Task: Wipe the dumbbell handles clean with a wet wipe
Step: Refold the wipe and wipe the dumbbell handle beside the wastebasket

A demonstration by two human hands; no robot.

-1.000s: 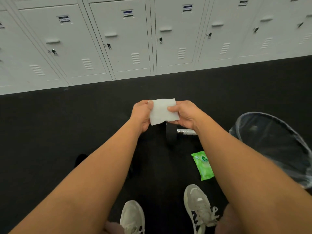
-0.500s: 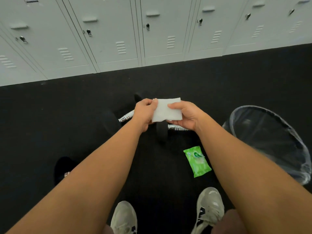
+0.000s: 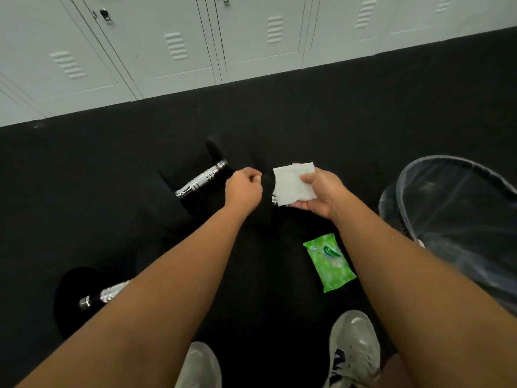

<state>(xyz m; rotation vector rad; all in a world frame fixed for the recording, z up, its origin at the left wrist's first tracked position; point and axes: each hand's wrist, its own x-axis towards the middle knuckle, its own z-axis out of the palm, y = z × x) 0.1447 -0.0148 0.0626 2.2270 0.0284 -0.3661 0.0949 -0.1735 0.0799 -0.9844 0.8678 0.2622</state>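
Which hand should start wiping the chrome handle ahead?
Right, probably. The right hand already holds the wet wipe; the left hand is curled and holds nothing, though it sits nearer the dumbbell handle.

Counted on the black floor [image 3: 84, 191]: two chrome dumbbell handles fully apparent, one upper handle [image 3: 202, 179] and one lower handle [image 3: 107, 294], plus a sliver of a third chrome end [image 3: 274, 202] showing under the wipe; black weight ends too dark to count surely. One white wet wipe [image 3: 291, 186], one green wipe packet [image 3: 330, 261], one lined bin [image 3: 458, 208], two pale shoes, left shoe [image 3: 200, 365] and right shoe [image 3: 354, 345]. Two hands were in view, left hand [image 3: 244, 190] and right hand [image 3: 321, 193], and at least five grey locker doors [image 3: 251, 37] stood along the wall.
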